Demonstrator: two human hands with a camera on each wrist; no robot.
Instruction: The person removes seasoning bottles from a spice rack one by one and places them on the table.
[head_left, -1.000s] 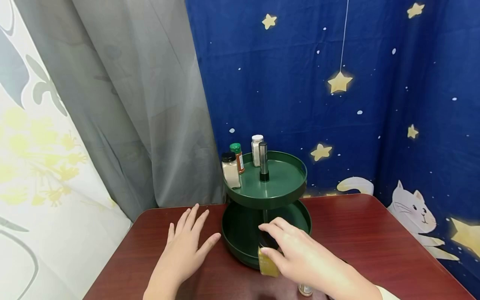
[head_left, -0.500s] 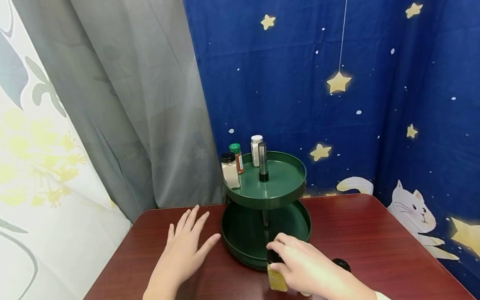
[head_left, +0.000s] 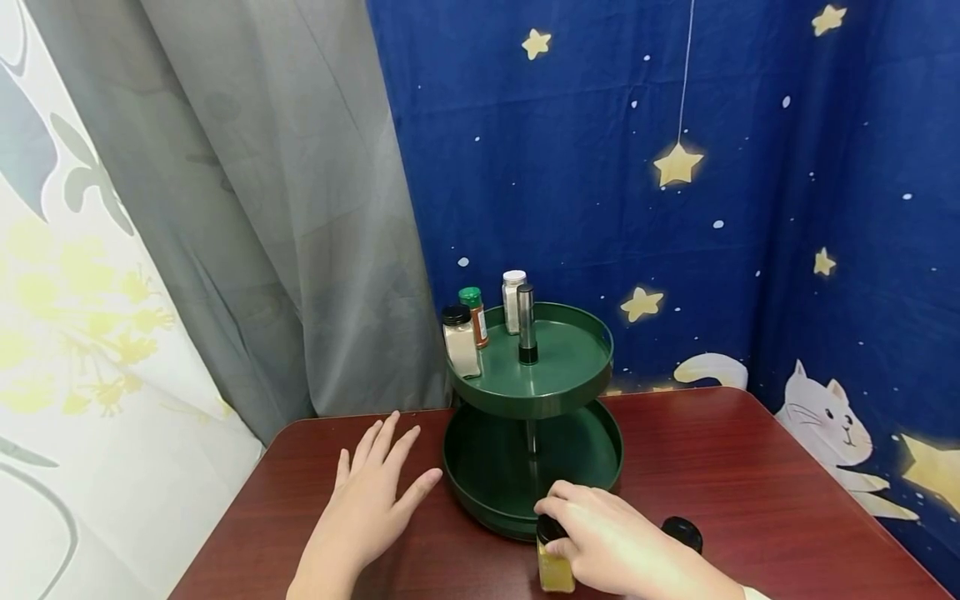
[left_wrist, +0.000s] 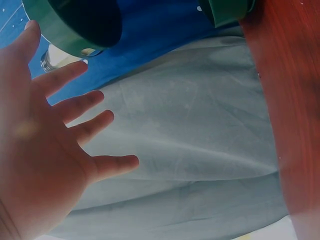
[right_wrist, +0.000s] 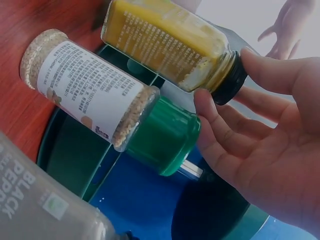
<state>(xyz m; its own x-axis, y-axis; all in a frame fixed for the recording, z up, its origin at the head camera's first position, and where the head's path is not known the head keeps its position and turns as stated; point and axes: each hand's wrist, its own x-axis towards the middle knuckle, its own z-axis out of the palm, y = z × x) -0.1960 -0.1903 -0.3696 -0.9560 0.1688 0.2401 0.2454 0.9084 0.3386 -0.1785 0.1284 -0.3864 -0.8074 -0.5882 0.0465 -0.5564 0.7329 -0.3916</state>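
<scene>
Table (head_left: 720, 475) w/ green 2-tier rack (head_left: 532, 407) on it. L hand (head_left: 366, 504) near rack, fingers spread, nothing held. R hand (head_left: 603, 529) nearer, on yellow jar (head_left: 556, 572) in front of rack: jar below fingers, long axis approx. vert.; can't tell if base touches table. Green-capped bottle (right_wrist: 87, 90) just beside, approx. parallel. R fingers pinch jar's blk lid (right_wrist: 231, 82).
</scene>
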